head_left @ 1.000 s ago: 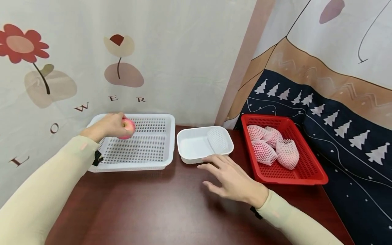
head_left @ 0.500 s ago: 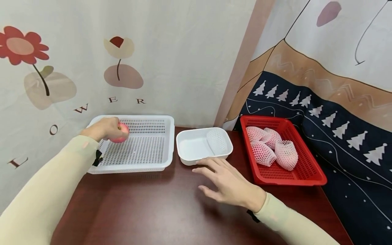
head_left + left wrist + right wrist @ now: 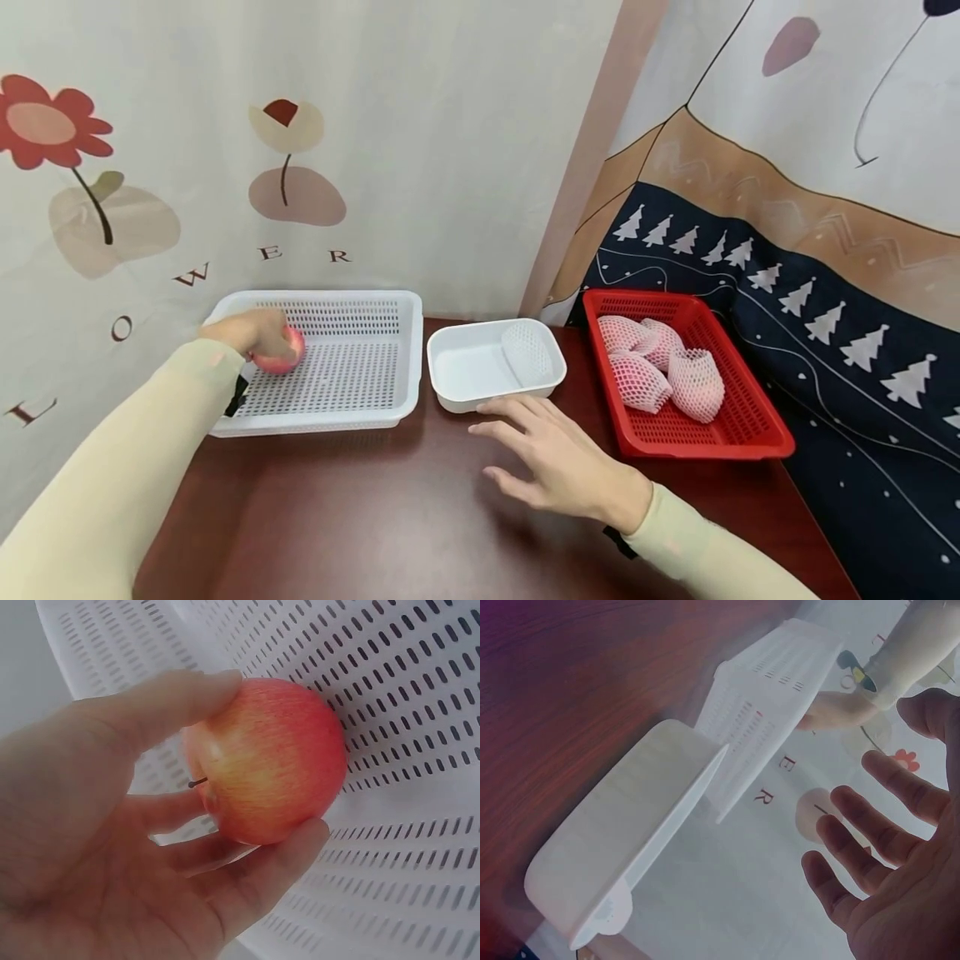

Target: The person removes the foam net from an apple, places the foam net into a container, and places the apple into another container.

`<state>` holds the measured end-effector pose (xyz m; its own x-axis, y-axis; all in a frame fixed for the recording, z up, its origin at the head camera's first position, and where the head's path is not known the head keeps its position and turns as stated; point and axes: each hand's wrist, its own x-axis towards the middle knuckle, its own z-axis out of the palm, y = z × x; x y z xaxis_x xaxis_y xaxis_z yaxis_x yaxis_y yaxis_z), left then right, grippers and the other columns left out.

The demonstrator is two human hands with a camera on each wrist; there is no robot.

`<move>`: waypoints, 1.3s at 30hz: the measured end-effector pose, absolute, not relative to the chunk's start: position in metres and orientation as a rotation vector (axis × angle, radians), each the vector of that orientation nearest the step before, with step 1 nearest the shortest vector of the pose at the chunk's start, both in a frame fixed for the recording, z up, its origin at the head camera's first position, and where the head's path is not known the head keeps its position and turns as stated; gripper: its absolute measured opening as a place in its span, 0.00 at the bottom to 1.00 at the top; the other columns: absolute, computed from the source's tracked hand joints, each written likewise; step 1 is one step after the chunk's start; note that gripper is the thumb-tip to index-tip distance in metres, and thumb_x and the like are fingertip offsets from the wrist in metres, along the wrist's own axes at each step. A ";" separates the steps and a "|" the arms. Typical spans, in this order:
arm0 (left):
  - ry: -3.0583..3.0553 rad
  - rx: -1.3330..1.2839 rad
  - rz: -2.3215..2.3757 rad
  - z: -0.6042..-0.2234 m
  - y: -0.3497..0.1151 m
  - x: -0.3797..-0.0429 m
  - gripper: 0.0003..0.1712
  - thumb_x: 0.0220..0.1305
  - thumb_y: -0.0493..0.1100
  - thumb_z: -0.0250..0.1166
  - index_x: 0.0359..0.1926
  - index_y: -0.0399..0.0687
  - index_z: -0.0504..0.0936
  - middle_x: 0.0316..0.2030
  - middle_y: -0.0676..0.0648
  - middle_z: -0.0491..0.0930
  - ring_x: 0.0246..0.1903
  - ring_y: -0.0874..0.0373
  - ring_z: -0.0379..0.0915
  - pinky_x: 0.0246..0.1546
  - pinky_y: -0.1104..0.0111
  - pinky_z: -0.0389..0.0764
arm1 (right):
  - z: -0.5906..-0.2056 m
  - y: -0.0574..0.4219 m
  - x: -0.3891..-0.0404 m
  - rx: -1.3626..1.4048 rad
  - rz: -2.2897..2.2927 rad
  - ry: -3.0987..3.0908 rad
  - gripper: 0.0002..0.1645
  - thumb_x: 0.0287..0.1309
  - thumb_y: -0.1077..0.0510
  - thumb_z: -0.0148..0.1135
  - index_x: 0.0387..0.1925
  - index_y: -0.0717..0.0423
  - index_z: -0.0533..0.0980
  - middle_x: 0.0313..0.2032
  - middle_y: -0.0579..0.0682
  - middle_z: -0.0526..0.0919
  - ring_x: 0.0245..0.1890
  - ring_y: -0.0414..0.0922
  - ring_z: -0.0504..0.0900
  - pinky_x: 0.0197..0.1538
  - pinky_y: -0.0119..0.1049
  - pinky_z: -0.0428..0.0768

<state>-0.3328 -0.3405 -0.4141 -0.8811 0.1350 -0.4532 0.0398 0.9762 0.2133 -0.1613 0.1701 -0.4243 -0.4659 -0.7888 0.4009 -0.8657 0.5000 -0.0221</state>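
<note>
A red-and-yellow apple [image 3: 274, 761] is low inside the white perforated basket [image 3: 352, 414], at its left end. My left hand [image 3: 251, 332] grips it, thumb on one side and fingertips on the other; the short stem faces the palm in the left wrist view. My right hand [image 3: 558, 458] is held over the table in front of the small white tub [image 3: 468, 367], its fingers spread and nothing in them. A white foam net [image 3: 527, 350] lies in the right part of that tub.
At the right stands a red basket [image 3: 701, 450] with several fruits in foam nets [image 3: 637, 379]. All three containers stand on a dark red-brown table [image 3: 360, 517]. A printed curtain [image 3: 442, 150] hangs close behind them.
My left hand has lowered the apple and moved it leftward inside the white basket. The right hand has stayed nearly where it was, and the head view has tilted up slightly.
</note>
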 end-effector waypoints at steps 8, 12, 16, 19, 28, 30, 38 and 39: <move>2.632 0.115 0.245 -0.415 -0.339 -0.330 0.20 0.67 0.47 0.70 0.46 0.34 0.78 0.41 0.36 0.80 0.43 0.42 0.76 0.44 0.57 0.78 | -0.426 0.171 -0.159 1.377 0.318 -2.399 0.32 0.69 0.44 0.81 0.71 0.43 0.84 0.74 0.49 0.84 0.72 0.49 0.86 0.75 0.48 0.85; 2.654 0.128 0.231 -0.412 -0.337 -0.328 0.15 0.62 0.43 0.69 0.42 0.35 0.78 0.37 0.38 0.79 0.39 0.45 0.77 0.39 0.62 0.77 | -0.426 0.172 -0.159 1.382 0.324 -2.372 0.33 0.69 0.43 0.81 0.71 0.43 0.84 0.73 0.49 0.84 0.72 0.49 0.86 0.75 0.48 0.85; 2.683 0.159 0.218 -0.405 -0.332 -0.320 0.20 0.63 0.45 0.70 0.45 0.30 0.77 0.39 0.36 0.79 0.42 0.44 0.77 0.42 0.59 0.79 | -0.426 0.173 -0.159 1.391 0.333 -2.341 0.33 0.68 0.44 0.82 0.71 0.45 0.84 0.72 0.51 0.85 0.71 0.49 0.86 0.73 0.49 0.86; 2.717 0.163 0.192 -0.400 -0.327 -0.314 0.27 0.66 0.47 0.68 0.53 0.24 0.76 0.45 0.31 0.80 0.48 0.39 0.77 0.51 0.51 0.81 | -0.426 0.174 -0.160 1.394 0.341 -2.322 0.34 0.67 0.44 0.83 0.70 0.46 0.84 0.72 0.52 0.85 0.70 0.49 0.86 0.72 0.49 0.86; 2.801 0.135 0.219 -0.391 -0.311 -0.299 0.50 0.81 0.53 0.66 0.81 0.15 0.62 0.77 0.11 0.66 0.81 0.14 0.61 0.83 0.23 0.66 | -0.426 0.178 -0.157 1.378 0.364 -2.353 0.33 0.69 0.44 0.82 0.71 0.45 0.84 0.73 0.51 0.85 0.71 0.49 0.86 0.70 0.50 0.87; 2.830 0.140 0.222 -0.387 -0.309 -0.296 0.49 0.82 0.54 0.66 0.82 0.17 0.62 0.76 0.11 0.66 0.79 0.15 0.63 0.80 0.22 0.68 | -0.426 0.180 -0.157 1.369 0.369 -2.368 0.33 0.69 0.44 0.82 0.71 0.45 0.83 0.73 0.51 0.85 0.71 0.49 0.86 0.70 0.50 0.87; 2.949 0.173 0.264 -0.379 -0.302 -0.284 0.49 0.81 0.57 0.68 0.82 0.22 0.65 0.75 0.12 0.67 0.74 0.15 0.70 0.72 0.21 0.75 | -0.426 0.183 -0.155 1.358 0.395 -2.356 0.33 0.69 0.45 0.82 0.71 0.46 0.84 0.72 0.51 0.85 0.71 0.49 0.86 0.68 0.51 0.88; 2.961 0.176 0.273 -0.378 -0.301 -0.282 0.49 0.81 0.57 0.68 0.82 0.23 0.65 0.76 0.12 0.67 0.74 0.15 0.70 0.72 0.21 0.75 | -0.426 0.183 -0.155 1.353 0.396 -2.365 0.33 0.69 0.45 0.82 0.71 0.46 0.84 0.72 0.51 0.85 0.71 0.49 0.86 0.68 0.51 0.88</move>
<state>-0.2819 -0.3008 -0.3784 -0.9798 0.1316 -0.1507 0.1019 0.9764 0.1905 -0.1553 0.1828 -0.4255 -0.4604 -0.7584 0.4614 -0.8674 0.4950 -0.0518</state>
